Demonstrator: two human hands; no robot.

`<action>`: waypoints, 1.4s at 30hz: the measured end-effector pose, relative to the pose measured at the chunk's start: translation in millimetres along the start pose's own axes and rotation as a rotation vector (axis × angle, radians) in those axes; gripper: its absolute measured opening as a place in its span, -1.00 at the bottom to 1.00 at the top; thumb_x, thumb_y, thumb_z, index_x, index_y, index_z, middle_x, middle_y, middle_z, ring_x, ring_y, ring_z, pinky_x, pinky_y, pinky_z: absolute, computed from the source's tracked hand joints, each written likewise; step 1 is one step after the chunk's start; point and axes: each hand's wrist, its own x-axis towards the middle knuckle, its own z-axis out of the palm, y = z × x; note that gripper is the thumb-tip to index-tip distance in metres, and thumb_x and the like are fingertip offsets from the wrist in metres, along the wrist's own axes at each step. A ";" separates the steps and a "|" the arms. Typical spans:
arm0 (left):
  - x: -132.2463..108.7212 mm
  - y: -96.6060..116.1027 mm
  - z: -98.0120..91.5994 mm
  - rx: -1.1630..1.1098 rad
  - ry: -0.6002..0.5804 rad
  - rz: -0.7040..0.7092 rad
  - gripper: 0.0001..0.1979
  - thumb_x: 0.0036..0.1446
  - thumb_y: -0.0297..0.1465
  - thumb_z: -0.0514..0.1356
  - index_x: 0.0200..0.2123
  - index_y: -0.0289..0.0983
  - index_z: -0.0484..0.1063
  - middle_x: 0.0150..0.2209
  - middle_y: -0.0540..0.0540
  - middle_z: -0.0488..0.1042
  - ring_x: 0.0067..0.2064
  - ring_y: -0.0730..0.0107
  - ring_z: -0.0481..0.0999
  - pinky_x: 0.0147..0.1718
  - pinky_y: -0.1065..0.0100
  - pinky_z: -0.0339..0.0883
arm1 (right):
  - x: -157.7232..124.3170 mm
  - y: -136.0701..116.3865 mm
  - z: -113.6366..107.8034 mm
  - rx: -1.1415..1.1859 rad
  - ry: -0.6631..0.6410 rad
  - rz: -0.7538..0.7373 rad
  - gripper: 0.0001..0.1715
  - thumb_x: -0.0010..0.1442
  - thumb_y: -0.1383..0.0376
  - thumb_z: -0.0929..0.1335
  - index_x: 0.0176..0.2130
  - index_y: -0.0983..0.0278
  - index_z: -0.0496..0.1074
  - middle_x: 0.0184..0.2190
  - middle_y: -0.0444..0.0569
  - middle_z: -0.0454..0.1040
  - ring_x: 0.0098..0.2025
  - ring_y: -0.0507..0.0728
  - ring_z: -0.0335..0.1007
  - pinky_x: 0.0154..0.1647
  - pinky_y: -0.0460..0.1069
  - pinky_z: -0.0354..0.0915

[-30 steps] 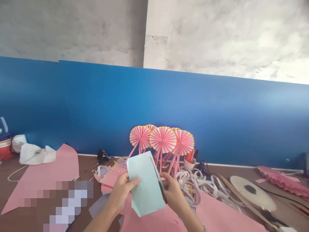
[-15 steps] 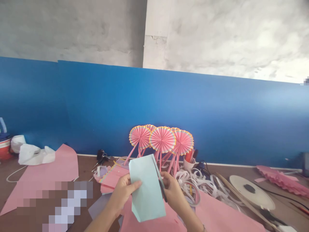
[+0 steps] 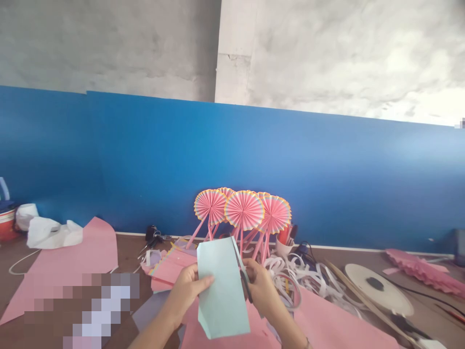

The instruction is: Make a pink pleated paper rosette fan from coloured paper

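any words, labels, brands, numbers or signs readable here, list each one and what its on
None can be read. No lettering shows on the light blue paper, the pink fans or the blue panel. Part of the brown table at lower left is pixelated, so anything there is unreadable.

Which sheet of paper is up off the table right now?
The pale blue-green sheet, gripped by the left hand; the large pink sheets lie on the table instead.
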 end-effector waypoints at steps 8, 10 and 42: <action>3.0 13.4 -12.9 0.045 0.104 -0.008 -0.54 -0.24 -0.18 0.41 -0.28 -0.36 0.52 -0.36 -0.19 0.63 -0.34 0.16 0.59 -0.34 0.30 0.39 | -1.2 5.3 -9.2 -0.247 -0.040 0.132 -0.15 -0.11 0.38 0.37 0.17 0.29 0.10 -0.65 -0.30 0.35 -0.59 0.02 0.31 -0.60 -0.13 0.16; 4.1 16.4 -16.1 0.043 0.161 0.010 -0.55 -0.23 -0.17 0.40 -0.29 -0.35 0.52 -0.35 -0.18 0.63 -0.32 0.16 0.59 -0.35 0.31 0.39 | -2.7 7.9 -13.0 -0.298 -0.099 0.109 -0.06 -0.07 0.33 0.42 0.24 0.24 0.01 -0.61 -0.30 0.33 -0.55 0.01 0.30 -0.54 -0.13 0.17; -1.7 36.9 -19.8 -0.075 0.545 0.147 -0.54 -0.17 -0.25 0.36 -0.16 -0.31 0.48 -0.33 -0.16 0.63 -0.35 0.12 0.61 -0.49 0.31 0.42 | -14.9 -12.6 -23.2 -0.231 -0.350 0.143 -0.33 0.01 0.15 0.40 0.05 0.47 0.36 -0.59 -0.07 0.48 -0.63 -0.03 0.21 -0.67 -0.14 0.05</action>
